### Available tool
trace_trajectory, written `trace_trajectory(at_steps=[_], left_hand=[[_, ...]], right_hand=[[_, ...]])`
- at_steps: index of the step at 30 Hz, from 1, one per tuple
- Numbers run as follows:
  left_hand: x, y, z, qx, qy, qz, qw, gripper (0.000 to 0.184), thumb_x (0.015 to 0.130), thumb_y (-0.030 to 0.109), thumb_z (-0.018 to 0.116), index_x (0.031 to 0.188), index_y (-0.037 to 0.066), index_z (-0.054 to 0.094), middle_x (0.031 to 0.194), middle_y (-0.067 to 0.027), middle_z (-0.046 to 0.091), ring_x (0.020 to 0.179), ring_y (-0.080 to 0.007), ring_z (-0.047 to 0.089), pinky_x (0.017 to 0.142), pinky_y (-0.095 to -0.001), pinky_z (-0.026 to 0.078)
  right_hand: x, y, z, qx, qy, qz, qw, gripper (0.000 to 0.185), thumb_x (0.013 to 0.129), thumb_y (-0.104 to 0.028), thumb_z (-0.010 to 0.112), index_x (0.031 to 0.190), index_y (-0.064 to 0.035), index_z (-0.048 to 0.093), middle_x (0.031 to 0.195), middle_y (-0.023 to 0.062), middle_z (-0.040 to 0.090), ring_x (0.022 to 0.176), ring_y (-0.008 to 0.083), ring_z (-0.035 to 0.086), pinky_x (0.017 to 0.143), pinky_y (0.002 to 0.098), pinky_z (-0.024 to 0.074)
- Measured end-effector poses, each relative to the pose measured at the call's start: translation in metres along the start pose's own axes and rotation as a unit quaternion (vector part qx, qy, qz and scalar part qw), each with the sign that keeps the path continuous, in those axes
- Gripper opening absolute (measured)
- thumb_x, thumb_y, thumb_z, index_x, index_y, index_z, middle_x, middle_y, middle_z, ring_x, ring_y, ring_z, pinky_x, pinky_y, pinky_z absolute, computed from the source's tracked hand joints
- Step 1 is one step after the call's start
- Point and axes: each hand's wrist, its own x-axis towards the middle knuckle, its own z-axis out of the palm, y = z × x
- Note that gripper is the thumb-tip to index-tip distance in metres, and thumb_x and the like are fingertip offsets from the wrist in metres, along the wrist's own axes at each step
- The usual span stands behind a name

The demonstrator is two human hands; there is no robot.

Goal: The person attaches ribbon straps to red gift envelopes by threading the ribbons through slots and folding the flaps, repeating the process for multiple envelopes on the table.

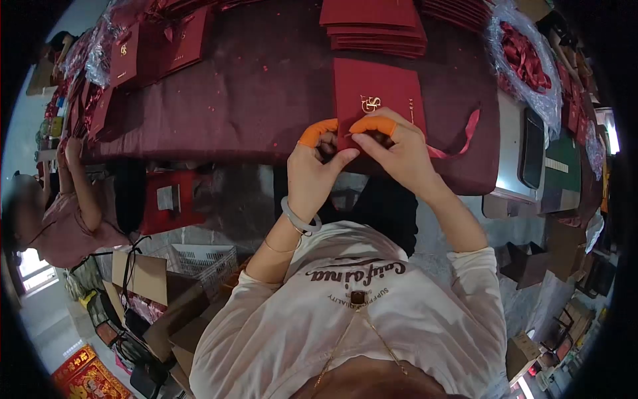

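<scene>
A flat dark-red gift bag (355,86) with gold lettering lies at the table's near edge. My left hand (315,159) is closed on its lower left corner, thumb on top, an orange cover on the index finger. Over the bag's near part, my right hand (399,146) pinches thumb against its orange-covered index finger; a small reddish tip, seemingly a ribbon end, shows there. To the right, a red ribbon (465,136) trails across the cloth from beside the bag. The right fingers hide part of the lettering.
Behind the bag is a stack of red bags (375,33). Standing red bags (125,56) are at the left on the dark-red tablecloth (266,80). A plastic bag of red ribbons (525,60) and a black phone (532,147) lie right. Another person (73,219) works at left.
</scene>
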Motion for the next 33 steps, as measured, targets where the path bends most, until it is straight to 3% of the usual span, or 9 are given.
trace_trajectory(at_steps=[6,15,23,30,33], left_hand=[[-0.001,-0.003,-0.003,-0.045,0.003,-0.024,0.999,0.043,0.067,0.012,0.079,0.104,0.002,0.06,0.073,-0.0019,0.06,0.06,-0.0068,0.051,0.057,-0.0202,0.044],[-0.001,0.0,-0.001,-0.055,0.011,-0.035,0.998,0.042,0.065,0.01,0.08,0.102,0.002,0.061,0.072,-0.0006,0.06,0.06,-0.0054,0.05,0.056,-0.0199,0.044],[-0.003,-0.005,0.001,-0.031,0.038,-0.006,0.999,0.044,0.063,0.012,0.081,0.102,0.004,0.063,0.073,-0.0016,0.059,0.061,-0.0074,0.049,0.058,-0.0206,0.044],[-0.001,-0.007,0.001,0.015,0.039,0.006,0.999,0.044,0.064,0.014,0.081,0.102,0.003,0.064,0.074,-0.0027,0.06,0.061,-0.009,0.047,0.059,-0.0217,0.043],[-0.001,-0.008,0.002,0.002,0.044,0.01,0.999,0.043,0.064,0.015,0.081,0.101,0.002,0.064,0.073,-0.0028,0.06,0.061,-0.0093,0.047,0.058,-0.0219,0.043]], right_hand=[[0.002,-0.004,0.0,-0.049,-0.044,0.036,0.997,0.016,0.078,-0.018,0.065,0.089,-0.0059,0.066,0.085,0.0032,0.059,0.063,0.015,0.056,0.057,0.0271,0.0453],[0.0,-0.001,0.005,-0.085,-0.016,0.032,0.996,0.014,0.079,-0.015,0.064,0.089,-0.0048,0.065,0.087,0.0057,0.059,0.065,0.0173,0.057,0.06,0.029,0.0469],[-0.002,0.01,0.007,-0.147,0.033,-0.115,0.982,0.014,0.077,-0.013,0.065,0.087,-0.0043,0.065,0.09,0.006,0.058,0.082,0.0233,0.06,0.067,0.0331,0.0501],[-0.001,0.009,0.01,-0.122,0.026,-0.07,0.99,0.012,0.078,-0.012,0.064,0.088,-0.0046,0.065,0.09,0.0059,0.058,0.083,0.0229,0.06,0.067,0.0327,0.0506],[-0.001,0.011,0.013,-0.167,0.061,-0.148,0.973,0.014,0.076,-0.009,0.063,0.088,-0.0028,0.065,0.091,0.0057,0.057,0.083,0.0222,0.059,0.064,0.0305,0.051]])
